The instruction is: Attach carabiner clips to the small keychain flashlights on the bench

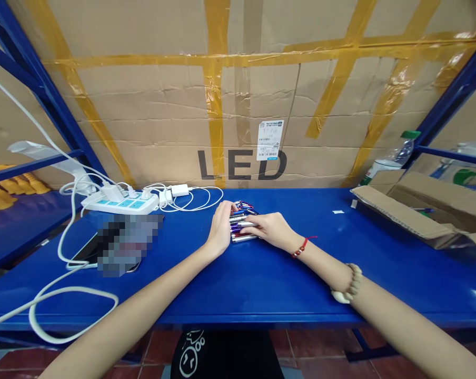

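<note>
A small bunch of pens [243, 225] with silver, blue, purple and red barrels lies side by side on the blue table, between my two hands. My left hand [221, 227] is cupped around their left ends, with its fingertips bent over the far side. From the right, my right hand [273, 229] reaches over the pens, its thumb and fingers closed on their right ends. Its palm side is hidden, and part of the pens disappears under it.
A white power strip [121, 202] with plugs and cables stands at the left, near a pixelated dark flat object [129, 245]. On the right are an open cardboard box [404, 213] and a plastic bottle [402, 150]. A large taped carton [162, 121] backs the blue table [261, 289].
</note>
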### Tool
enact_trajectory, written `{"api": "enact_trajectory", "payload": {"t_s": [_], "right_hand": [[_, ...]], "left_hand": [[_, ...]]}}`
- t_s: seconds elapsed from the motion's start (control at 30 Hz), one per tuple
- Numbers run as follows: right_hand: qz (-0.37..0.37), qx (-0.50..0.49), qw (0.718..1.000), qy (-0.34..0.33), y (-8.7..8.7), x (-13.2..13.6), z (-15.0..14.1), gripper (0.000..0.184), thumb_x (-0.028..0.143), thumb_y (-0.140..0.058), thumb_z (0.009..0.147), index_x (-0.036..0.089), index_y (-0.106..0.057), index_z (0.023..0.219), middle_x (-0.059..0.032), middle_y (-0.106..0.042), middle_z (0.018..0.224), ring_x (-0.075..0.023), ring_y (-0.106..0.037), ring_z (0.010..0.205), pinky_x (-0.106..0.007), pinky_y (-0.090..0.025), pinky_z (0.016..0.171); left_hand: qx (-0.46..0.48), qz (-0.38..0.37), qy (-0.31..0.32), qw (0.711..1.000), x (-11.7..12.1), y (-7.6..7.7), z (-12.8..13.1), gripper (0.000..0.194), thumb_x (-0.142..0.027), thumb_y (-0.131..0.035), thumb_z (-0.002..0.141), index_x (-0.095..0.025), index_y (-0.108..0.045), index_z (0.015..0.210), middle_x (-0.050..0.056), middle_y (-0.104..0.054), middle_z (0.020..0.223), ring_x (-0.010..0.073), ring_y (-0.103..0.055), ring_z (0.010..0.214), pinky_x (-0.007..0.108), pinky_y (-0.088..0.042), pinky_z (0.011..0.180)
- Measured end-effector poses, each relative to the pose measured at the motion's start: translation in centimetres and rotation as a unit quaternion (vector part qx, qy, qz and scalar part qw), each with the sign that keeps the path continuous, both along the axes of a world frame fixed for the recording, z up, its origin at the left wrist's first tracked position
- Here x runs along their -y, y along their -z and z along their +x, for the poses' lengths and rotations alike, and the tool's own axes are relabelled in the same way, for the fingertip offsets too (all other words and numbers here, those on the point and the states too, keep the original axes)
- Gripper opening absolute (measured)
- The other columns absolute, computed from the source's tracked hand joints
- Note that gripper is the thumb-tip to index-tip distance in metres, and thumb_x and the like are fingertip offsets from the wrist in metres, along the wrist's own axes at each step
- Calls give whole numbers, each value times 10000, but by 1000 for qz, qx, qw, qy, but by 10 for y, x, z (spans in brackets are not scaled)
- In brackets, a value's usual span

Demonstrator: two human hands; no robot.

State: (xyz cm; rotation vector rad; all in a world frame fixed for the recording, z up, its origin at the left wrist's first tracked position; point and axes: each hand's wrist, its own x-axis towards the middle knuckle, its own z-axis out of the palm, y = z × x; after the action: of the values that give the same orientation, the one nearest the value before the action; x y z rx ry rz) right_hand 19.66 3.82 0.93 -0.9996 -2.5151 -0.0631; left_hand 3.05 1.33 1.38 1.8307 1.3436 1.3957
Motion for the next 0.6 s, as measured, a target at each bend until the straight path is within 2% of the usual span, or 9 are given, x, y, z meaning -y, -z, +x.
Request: {"api": "enact_trajectory", "payload": {"t_s": [0.33, 0.47, 0.6], "right_hand": [[-10, 22, 1000, 16, -3, 0, 0, 425, 558, -403, 892, 240, -670, 984, -43, -725, 816, -158, -636, 690, -231, -292, 543], [-13, 21, 1000, 10, -3, 0, -1, 411, 546, -395, 901, 245, -668, 962, -37, -727, 859, -152, -638, 708, -231, -289, 543], [-11, 44, 999, 16, -2, 0, -1, 402, 548, -431, 884, 221, -664, 892, -36, -719, 778, -153, -631, 673, -229, -279, 535]], "left_hand": [[1, -8, -4, 1000, -3, 2, -1, 303, -264, -194, 913, -215, -433, 733, 24, -543, 838, 174, -503, 855, 299, -396, 823], [-4, -5, -8, 1000, -3, 2, 0, 299, -252, -207, 911, -212, -441, 729, 25, -549, 834, 174, -510, 855, 301, -402, 831], [8, 8, -2, 1000, -2, 2, -1, 315, -284, -208, 916, -212, -454, 733, 25, -552, 832, 175, -512, 842, 305, -405, 822]]}}
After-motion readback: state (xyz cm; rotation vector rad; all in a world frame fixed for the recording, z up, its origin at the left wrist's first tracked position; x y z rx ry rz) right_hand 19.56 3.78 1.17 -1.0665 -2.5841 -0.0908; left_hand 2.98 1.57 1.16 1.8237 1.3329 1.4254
